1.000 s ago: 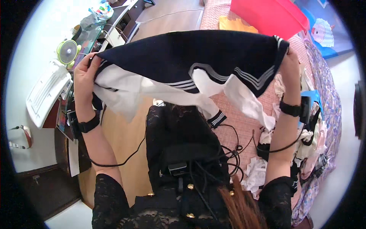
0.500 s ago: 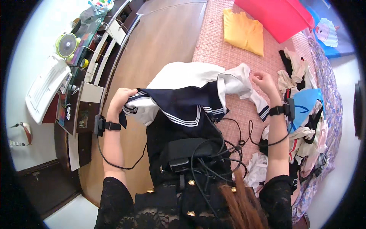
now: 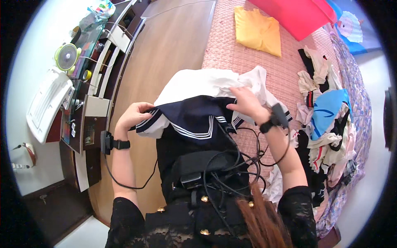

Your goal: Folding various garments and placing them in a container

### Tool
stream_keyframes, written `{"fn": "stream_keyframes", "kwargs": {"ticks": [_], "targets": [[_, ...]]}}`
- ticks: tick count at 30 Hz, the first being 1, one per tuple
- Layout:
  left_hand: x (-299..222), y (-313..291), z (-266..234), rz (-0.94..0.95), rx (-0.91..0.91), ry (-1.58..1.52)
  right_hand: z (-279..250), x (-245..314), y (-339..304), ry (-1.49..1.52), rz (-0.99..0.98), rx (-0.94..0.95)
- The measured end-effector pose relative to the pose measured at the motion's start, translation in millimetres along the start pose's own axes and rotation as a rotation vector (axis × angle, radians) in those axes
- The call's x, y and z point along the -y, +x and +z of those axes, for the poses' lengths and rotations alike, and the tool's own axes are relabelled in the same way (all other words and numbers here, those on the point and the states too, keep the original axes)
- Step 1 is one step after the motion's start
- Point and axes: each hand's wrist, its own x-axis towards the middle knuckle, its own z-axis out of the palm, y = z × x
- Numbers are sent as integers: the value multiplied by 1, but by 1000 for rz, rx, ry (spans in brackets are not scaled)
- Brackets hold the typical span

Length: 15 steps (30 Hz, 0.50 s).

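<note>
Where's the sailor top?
The top is central in the head view, partly over the pink mat, left hand at its left edge, right hand over its right half.

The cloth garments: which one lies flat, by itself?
The yellow, squarish garment beside the red plastic bin; the white and navy garment is draped loosely, the multicoloured clothes pile lies crumpled.

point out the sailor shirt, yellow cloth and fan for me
sailor shirt (image 3: 194,108): head view, on its navy collar
yellow cloth (image 3: 258,33): head view, middle of its upper face
fan (image 3: 67,57): head view, on its round front
</note>
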Motion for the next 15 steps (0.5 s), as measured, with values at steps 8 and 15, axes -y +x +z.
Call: {"fn": "stream_keyframes", "kwargs": {"ticks": [8, 15], "targets": [[-63, 0, 79, -96, 171, -565, -37, 65, 16, 420, -164, -441], [-112, 53, 79, 4, -105, -1026, -76, 150, -6, 527, -747, -265]]}}
